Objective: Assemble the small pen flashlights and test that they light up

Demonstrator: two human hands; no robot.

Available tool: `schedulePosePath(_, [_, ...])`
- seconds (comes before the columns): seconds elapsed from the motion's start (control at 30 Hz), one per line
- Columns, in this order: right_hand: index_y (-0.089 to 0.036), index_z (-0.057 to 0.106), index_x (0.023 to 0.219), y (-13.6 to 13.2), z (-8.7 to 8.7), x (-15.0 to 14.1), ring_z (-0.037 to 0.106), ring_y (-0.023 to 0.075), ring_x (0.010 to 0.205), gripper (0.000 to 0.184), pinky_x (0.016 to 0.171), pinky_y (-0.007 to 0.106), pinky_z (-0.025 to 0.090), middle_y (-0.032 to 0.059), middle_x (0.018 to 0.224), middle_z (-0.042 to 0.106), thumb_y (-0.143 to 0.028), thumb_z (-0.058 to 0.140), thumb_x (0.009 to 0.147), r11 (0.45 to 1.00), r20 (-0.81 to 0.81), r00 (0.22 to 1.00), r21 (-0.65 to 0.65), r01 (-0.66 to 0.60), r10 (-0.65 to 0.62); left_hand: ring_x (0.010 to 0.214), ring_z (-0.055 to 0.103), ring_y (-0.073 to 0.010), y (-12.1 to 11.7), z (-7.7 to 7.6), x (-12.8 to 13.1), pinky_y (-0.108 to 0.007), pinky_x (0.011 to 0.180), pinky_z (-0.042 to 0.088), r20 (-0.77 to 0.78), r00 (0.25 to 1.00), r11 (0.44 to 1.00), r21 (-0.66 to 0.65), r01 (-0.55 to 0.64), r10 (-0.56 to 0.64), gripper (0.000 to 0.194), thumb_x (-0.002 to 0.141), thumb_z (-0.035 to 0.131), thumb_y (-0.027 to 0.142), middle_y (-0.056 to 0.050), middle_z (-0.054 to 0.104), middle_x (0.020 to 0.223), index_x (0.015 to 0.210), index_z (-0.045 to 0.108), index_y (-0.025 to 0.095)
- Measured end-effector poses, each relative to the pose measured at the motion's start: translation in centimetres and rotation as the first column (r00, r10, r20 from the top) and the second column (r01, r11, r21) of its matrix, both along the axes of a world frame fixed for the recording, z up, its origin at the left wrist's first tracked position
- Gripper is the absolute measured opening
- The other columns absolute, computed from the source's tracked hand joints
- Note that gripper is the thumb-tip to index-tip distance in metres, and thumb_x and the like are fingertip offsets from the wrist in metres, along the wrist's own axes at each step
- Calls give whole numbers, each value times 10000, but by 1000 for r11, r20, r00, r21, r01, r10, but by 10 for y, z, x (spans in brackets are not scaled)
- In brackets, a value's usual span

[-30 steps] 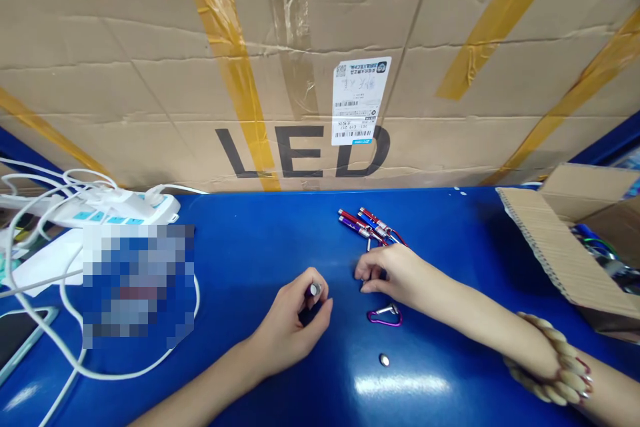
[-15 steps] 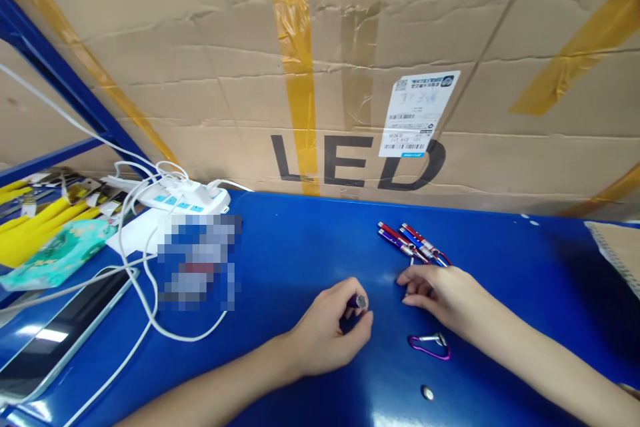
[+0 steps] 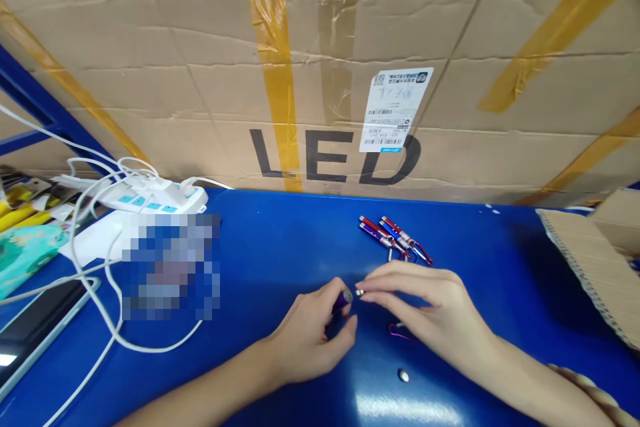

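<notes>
My left hand (image 3: 315, 333) is closed around a small purple flashlight barrel (image 3: 343, 299), with one end showing toward the right. Just to the right of that end, the fingertips of my right hand (image 3: 425, 297) pinch a small silver button cell (image 3: 359, 292). A narrow gap separates the cell from the barrel. Partly hidden under my right hand lies a purple carabiner (image 3: 397, 332). Nearer to me, a small round silver piece (image 3: 403, 375) rests on the blue table. Beyond my right hand lie several slim red, purple and blue penlights (image 3: 393, 235) in a bunch.
A large cardboard box (image 3: 210, 67) marked LED stands along the back of the blue table (image 3: 280, 233). On the left are a white power strip (image 3: 150, 197), loose white cables and a phone (image 3: 40, 320). A cardboard piece (image 3: 590, 260) sits at the right.
My right hand has moved left from near the penlights to the barrel's end, now with a button cell in its fingertips. The view has shifted a little to the right.
</notes>
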State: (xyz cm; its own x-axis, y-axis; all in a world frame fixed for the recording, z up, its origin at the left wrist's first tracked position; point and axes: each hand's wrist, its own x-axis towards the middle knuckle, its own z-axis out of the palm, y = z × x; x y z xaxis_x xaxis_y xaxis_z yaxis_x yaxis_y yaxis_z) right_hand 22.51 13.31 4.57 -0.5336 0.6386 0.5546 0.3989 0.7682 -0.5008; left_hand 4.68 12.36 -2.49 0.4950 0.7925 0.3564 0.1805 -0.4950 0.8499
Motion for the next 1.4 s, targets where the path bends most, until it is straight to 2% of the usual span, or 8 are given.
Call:
schedulePosePath(0.23, [-149, 661, 897, -8, -5, -1, 614, 89, 754, 112, 684, 170, 517, 22, 826, 656, -125, 601, 805, 995, 46, 996, 48, -83, 80, 509, 317, -119, 1, 2, 0, -226, 480, 242, 19, 999, 999, 29, 39, -40, 67, 836, 405, 185, 44, 365, 659, 784, 362, 192])
schedulePosePath(0.43, [-136, 659, 893, -7, -3, 2, 605, 104, 758, 105, 686, 198, 516, 41, 845, 643, -144, 580, 823, 993, 95, 993, 88, -77, 68, 527, 334, -124, -2, 2, 1, -239, 495, 244, -25, 999, 995, 92, 49, -46, 99, 838, 403, 145, 35, 366, 672, 773, 344, 191])
schedulePosePath(0.73, [-185, 669, 916, -12, 1, 6, 617, 98, 798, 150, 683, 181, 500, 31, 935, 638, -174, 528, 866, 992, 234, 972, 109, -63, 36, 532, 349, -122, 0, 4, 1, -228, 496, 246, -41, 998, 996, 73, 56, -54, 72, 822, 395, 136, 42, 378, 684, 793, 363, 193])
schedulePosePath(0.93, [-204, 664, 925, -13, 3, 6, 614, 96, 756, 173, 606, 180, 470, 34, 957, 619, -211, 496, 887, 989, 341, 940, 137, -51, 1, 556, 375, -128, -2, 4, 0, -229, 514, 267, -66, 996, 995, 70, 69, -65, 43, 812, 393, 146, 29, 418, 718, 814, 393, 189])
schedulePosePath(1.13, [-229, 631, 1016, -11, 5, 7, 605, 94, 730, 199, 595, 184, 460, 31, 1006, 590, -254, 471, 899, 999, 435, 900, 29, -25, 10, 536, 354, -124, 2, 4, 1, -229, 499, 252, -60, 996, 997, 51, 64, -61, 42, 819, 403, 161, 36, 396, 686, 797, 381, 189])
schedulePosePath(1.27, [-229, 625, 960, -11, 18, 12, 607, 93, 708, 150, 601, 183, 444, -2, 935, 613, -285, 592, 825, 993, 455, 890, -106, 43, 10, 515, 311, -117, 3, 2, 1, -224, 489, 243, -31, 998, 999, 0, 48, -48, 73, 852, 405, 175, 49, 364, 665, 800, 358, 196])
schedulePosePath(1.4, [-243, 632, 817, -13, 20, 22, 611, 105, 680, 209, 567, 195, 397, -58, 815, 638, -254, 759, 652, 945, 640, 751, -319, 66, 164, 506, 295, -114, 3, 0, 0, -221, 473, 242, -24, 999, 998, -55, 35, -36, 81, 866, 420, 195, 43, 358, 673, 803, 369, 193])
